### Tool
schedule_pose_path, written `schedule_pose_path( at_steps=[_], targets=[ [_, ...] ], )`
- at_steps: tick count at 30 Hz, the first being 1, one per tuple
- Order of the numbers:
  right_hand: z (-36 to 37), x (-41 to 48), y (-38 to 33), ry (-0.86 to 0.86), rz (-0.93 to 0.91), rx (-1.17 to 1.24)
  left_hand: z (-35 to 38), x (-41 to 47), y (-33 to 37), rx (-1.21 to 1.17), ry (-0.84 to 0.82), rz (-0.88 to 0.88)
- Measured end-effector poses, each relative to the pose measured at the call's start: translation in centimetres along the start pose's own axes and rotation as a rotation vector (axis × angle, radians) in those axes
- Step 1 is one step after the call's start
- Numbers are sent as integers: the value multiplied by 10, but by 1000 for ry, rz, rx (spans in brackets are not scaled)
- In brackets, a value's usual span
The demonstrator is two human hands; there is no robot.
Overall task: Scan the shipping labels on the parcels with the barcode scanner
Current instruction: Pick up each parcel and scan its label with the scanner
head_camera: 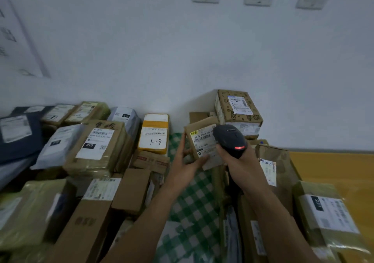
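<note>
The small brown parcel (199, 124) is up off the pile, tilted so its face looks toward the person, and it sits in the left hand (185, 162). The fingers (180, 142) run up along the parcel's left edge while the thumb (202, 159) lies across the bottom of the shipping label (202, 142), so the parcel is pinched between them. The white label, with its barcode and a row of printed numbers, faces outward.

Just to the right, the right hand (239, 164) is wrapped round the handle of the dark barcode scanner (229, 138), fingers curled tight about it. The scanner's rounded head stands in front of the label's right edge, with a red light glowing on its back. From here I cannot tell whether the scanner's nose touches the label or sits just off it.

Both hands are raised over a green checked cloth (194, 199) that shows between heaps of parcels on either side. Behind the held parcel a printed box (222, 105) with doodle drawings stands against the white wall (162, 50). To the left, a yellow-and-white parcel (154, 122) marked "1-9" lies flat among brown cartons and grey mailers.
</note>
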State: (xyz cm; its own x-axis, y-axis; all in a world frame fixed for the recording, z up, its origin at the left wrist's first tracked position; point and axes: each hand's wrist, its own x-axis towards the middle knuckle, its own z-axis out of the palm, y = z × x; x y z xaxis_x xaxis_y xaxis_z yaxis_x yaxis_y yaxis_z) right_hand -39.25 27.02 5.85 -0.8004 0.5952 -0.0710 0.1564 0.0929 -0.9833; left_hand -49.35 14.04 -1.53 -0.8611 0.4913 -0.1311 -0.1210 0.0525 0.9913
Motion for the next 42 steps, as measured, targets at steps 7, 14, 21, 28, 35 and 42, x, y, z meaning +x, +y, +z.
schedule_pose_path(
  at_steps=[7, 14, 21, 28, 35, 42],
  targets=[
    [-3, -35, -21, -46, -17, -142, -23, -18, 18, 86, 121, 47],
    [1, -66, -44, -234, -89, -263, -38, -10, 20, 121, 213, 38],
    [7, -66, -41, -308, -80, -343, -44, -5, 13, 194, 244, 45],
    [7, -63, -38, -325, -63, -294, -47, 4, 5, 192, 256, 54],
    [12, -51, -40, -317, -48, -210, -73, 24, 17, 194, 292, 90],
    [43, -11, -29, -327, -5, -158, -139, 86, 31, 518, 310, -6]
  ],
)
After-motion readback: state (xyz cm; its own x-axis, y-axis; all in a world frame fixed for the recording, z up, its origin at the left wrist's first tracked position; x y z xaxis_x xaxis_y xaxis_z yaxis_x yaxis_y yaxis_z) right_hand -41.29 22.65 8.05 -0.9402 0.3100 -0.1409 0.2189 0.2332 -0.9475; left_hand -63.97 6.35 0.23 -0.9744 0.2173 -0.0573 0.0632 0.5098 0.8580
